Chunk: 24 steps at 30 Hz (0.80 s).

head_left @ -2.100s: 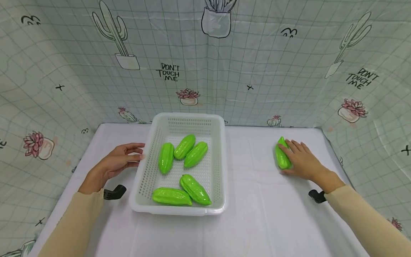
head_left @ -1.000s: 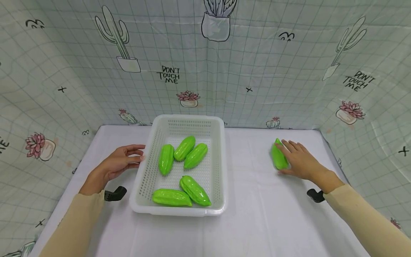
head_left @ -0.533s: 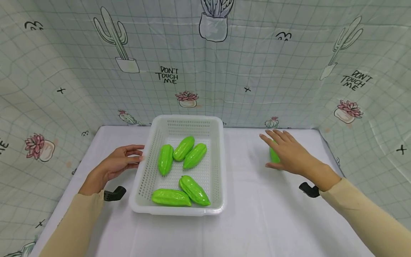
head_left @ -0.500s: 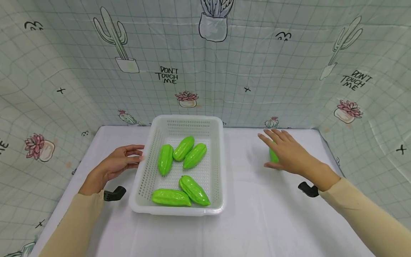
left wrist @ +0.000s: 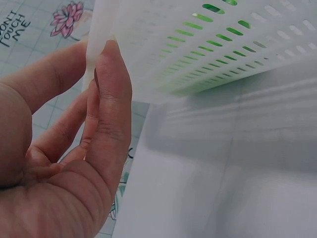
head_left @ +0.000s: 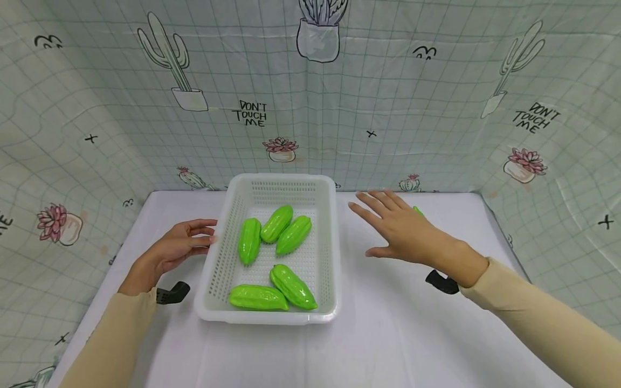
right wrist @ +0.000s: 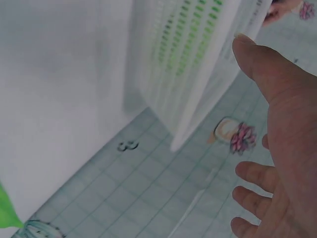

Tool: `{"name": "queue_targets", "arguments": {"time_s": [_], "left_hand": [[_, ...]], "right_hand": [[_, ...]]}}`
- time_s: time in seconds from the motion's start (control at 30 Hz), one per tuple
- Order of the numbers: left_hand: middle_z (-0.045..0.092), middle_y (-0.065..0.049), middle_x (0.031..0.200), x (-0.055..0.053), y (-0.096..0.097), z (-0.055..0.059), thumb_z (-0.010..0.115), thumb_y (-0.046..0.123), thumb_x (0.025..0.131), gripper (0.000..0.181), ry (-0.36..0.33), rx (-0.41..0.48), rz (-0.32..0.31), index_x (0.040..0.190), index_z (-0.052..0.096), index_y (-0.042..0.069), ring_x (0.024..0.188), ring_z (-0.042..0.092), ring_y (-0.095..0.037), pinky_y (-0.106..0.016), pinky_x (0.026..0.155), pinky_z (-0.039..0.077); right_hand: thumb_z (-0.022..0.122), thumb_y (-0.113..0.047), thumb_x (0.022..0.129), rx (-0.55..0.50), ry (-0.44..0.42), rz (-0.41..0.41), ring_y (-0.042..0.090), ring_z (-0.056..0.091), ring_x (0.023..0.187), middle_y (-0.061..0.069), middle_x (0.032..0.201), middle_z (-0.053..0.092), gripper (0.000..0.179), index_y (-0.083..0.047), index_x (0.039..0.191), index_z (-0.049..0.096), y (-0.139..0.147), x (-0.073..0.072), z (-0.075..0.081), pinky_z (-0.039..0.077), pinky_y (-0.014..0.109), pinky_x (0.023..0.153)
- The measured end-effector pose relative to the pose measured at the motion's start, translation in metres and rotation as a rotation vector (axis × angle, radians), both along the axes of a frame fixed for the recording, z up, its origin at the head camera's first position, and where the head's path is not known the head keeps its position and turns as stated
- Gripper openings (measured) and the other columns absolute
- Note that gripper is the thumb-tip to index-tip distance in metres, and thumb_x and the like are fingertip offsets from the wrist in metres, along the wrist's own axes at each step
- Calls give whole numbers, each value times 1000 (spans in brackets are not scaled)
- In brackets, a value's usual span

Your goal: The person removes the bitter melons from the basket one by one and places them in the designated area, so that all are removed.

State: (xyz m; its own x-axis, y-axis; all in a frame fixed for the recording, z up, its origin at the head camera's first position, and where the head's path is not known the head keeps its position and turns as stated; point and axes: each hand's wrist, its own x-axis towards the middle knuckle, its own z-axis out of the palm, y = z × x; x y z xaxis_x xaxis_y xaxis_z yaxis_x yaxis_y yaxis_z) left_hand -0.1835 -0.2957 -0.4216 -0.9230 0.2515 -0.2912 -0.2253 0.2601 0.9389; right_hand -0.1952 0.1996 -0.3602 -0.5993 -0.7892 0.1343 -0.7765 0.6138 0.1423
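My left hand [head_left: 170, 250] touches the left rim of a white perforated basket [head_left: 336, 248] with relaxed fingertips. In the left wrist view the thumb [left wrist: 114, 99] lies against the rim's outer side. My right hand [head_left: 412, 231], fingers spread and holding nothing, is over the table just right of the basket. Behind it only the tip of a shiny green ridged fruit [head_left: 418, 210], shaped like a star fruit, shows; the rest is hidden. That fruit [right wrist: 7, 210] also appears in the right wrist view's lower left corner. Several like it [head_left: 293, 235] lie in the basket.
A white cloth [head_left: 378, 334] covers the table. Patterned fabric [head_left: 310, 108] with grid lines and cactus drawings hangs at the back and both sides. Black wrist cameras [head_left: 173, 293] are worn under both sleeves.
My right hand has let go of the green ridged fruit, after it shifted slightly left, and has moved left toward the basket with fingers spread. My left hand stays at the basket rim.
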Motion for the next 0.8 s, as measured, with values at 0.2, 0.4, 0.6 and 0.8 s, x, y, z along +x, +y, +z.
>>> {"name": "queue_targets", "arguments": {"time_s": [0.2, 0.4, 0.6, 0.8], "left_hand": [[57, -4, 122, -1, 1, 0, 65, 4, 104, 68, -5, 5, 0, 160, 30, -12, 97, 68, -5, -23, 89, 60], [57, -4, 123, -1, 2, 0, 66, 5, 104, 69, -6, 10, 0, 160, 29, -12, 98, 68, -5, -23, 89, 60], [57, -4, 124, -1, 0, -1, 65, 6, 105, 69, -8, 13, 3, 160, 29, -12, 98, 68, -6, -23, 89, 60], [57, -5, 124, 0, -1, -2, 66, 6, 104, 69, -2, 16, 3, 160, 28, -12, 98, 68, -6, -23, 89, 60]], "right_hand": [[89, -51, 84, 23, -5, 65, 44, 35, 153, 22, 166, 37, 105, -7, 163, 36, -24, 5, 0, 24, 60, 128], [88, -54, 83, 37, 3, 142, 44, 36, 153, 22, 166, 38, 105, -6, 162, 39, -47, 9, -1, 27, 59, 127], [85, -57, 85, 91, 4, 199, 41, 35, 154, 21, 166, 38, 103, -6, 162, 40, -69, 12, -7, 27, 57, 127], [84, -58, 85, 142, 7, 233, 39, 36, 153, 18, 166, 37, 102, -9, 162, 40, -86, 15, -13, 28, 55, 127]]}}
